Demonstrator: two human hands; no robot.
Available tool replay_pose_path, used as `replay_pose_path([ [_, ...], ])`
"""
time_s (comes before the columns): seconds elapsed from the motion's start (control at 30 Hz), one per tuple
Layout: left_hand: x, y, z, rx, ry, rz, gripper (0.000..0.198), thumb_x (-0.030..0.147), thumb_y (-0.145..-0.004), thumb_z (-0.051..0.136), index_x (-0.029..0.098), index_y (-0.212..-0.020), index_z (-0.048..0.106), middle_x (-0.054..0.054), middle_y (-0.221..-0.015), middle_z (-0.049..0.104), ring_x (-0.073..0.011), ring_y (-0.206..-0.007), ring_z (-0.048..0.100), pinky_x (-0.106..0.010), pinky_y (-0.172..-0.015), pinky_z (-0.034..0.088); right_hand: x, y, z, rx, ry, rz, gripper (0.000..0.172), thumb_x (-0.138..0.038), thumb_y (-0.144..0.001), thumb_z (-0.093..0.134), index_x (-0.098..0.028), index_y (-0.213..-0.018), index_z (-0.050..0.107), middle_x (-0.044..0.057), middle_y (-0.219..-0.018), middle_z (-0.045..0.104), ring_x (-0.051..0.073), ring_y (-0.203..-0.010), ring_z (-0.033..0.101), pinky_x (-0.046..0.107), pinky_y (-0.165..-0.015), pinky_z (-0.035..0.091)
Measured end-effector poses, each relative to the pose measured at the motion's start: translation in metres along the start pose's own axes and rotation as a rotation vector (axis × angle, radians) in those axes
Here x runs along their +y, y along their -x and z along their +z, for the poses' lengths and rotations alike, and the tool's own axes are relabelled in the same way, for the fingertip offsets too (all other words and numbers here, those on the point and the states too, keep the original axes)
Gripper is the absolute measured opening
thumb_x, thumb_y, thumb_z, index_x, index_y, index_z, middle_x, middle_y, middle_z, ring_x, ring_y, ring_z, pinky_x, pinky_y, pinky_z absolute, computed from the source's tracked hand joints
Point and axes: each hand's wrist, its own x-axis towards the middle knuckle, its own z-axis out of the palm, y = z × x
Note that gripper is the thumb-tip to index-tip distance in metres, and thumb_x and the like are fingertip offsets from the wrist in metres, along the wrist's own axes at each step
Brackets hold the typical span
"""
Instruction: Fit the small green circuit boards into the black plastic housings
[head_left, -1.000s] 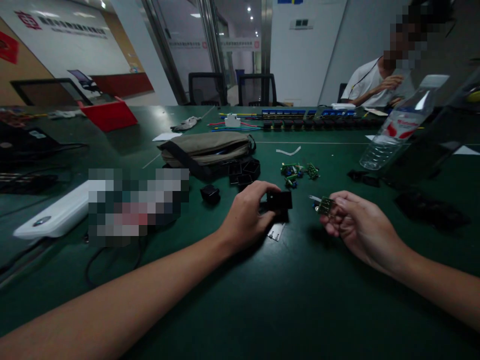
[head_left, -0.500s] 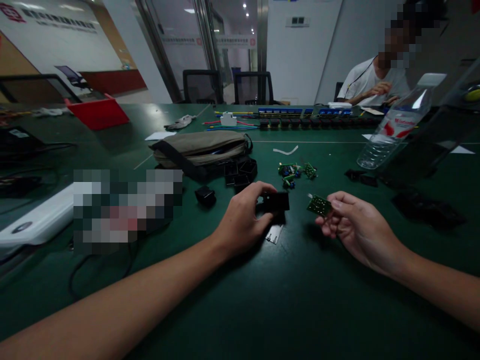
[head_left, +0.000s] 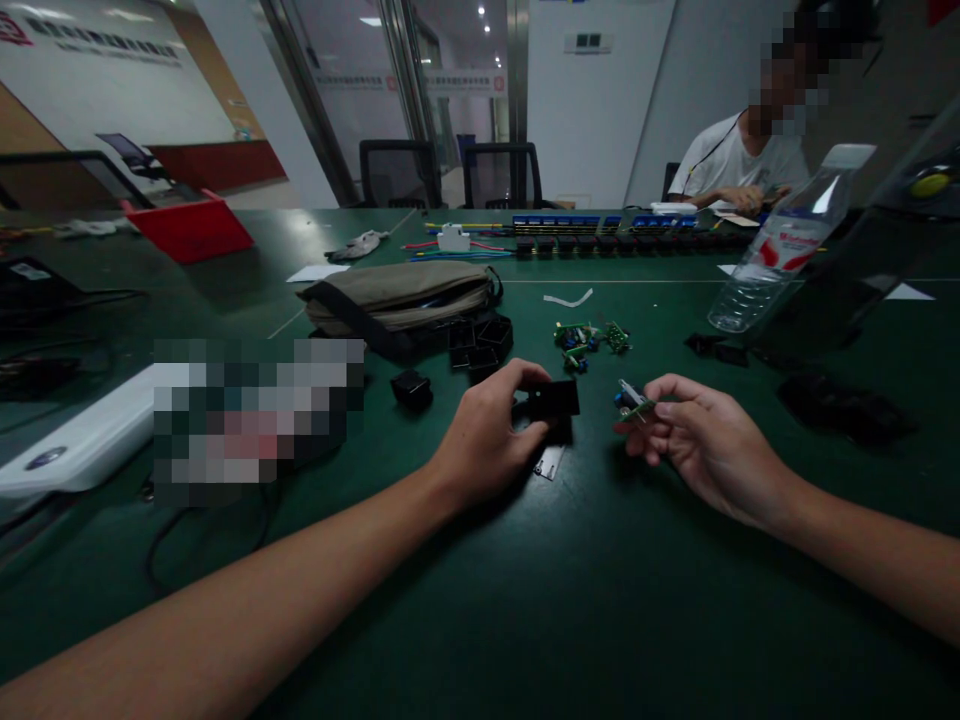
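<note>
My left hand (head_left: 491, 425) is closed around a small black plastic case (head_left: 553, 398), thumb in front and fingers behind. Beneath it a flat silvery plate (head_left: 551, 462) lies on the green table (head_left: 600, 600), partly covered by the hand and case. To the right, my right hand (head_left: 694, 430) pinches a small green circuit board (head_left: 636, 406) between thumb and fingers. Blue and silvery components stand up from the board, which is tilted and apart from the case. Behind both hands lie several more circuit boards (head_left: 576, 340).
Several black cases (head_left: 480, 345) sit by a khaki bag (head_left: 405, 295), with one more black case (head_left: 412, 391) nearer. A plastic bottle (head_left: 787, 240) stands at right. Wired black modules (head_left: 630, 243) line the back, where a person (head_left: 739, 165) sits. A white device (head_left: 97, 425) lies left.
My right hand has turned the circuit board from its flat soldered face to a tilted edge, so its components now show. My left hand and the black case have barely moved.
</note>
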Motion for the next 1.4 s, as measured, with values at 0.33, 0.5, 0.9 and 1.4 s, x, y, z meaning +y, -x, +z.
replay_pose_path([
  [0.33,0.002,-0.001,0.001,-0.014,-0.017,0.028,0.033,0.012,-0.078,0.068,0.017,-0.109,0.056,-0.006,-0.107,0.068,-0.0196,-0.099,0.066,-0.037,-0.09,0.055,0.002,0.001,-0.002,-0.005,0.051,-0.073,0.012,-0.028,-0.079,0.06,-0.021,-0.087,0.054,0.005,-0.072,0.071,0.016,-0.055,0.064,0.026,-0.048,0.043],
  [0.5,0.004,0.0,0.004,-0.014,-0.062,0.078,0.034,0.012,-0.077,0.067,0.018,-0.108,0.054,-0.006,-0.107,0.068,-0.0195,-0.1,0.066,-0.035,-0.089,0.054,0.007,0.001,-0.005,-0.021,0.058,-0.175,0.017,-0.033,-0.08,0.063,-0.021,-0.087,0.053,0.002,-0.068,0.07,0.014,-0.052,0.063,0.024,-0.046,0.043],
  [0.9,-0.004,0.002,-0.007,-0.04,-0.2,0.15,0.032,0.025,-0.082,0.066,0.018,-0.11,0.053,-0.006,-0.102,0.068,-0.0198,-0.094,0.067,-0.032,-0.081,0.052,0.009,-0.009,0.012,-0.031,0.271,-0.462,0.031,-0.05,-0.083,0.064,-0.021,-0.088,0.056,0.003,-0.07,0.072,0.016,-0.057,0.067,0.026,-0.047,0.045],
  [1.4,-0.009,0.011,-0.012,-0.054,-0.104,0.166,0.029,0.025,-0.082,0.069,0.017,-0.107,0.056,-0.006,-0.1,0.07,-0.0195,-0.091,0.068,-0.032,-0.079,0.053,0.012,-0.018,0.033,0.02,0.703,-0.709,0.026,-0.041,-0.092,0.056,-0.02,-0.081,0.068,0.002,-0.064,0.067,0.017,-0.058,0.061,0.029,-0.057,0.043],
])
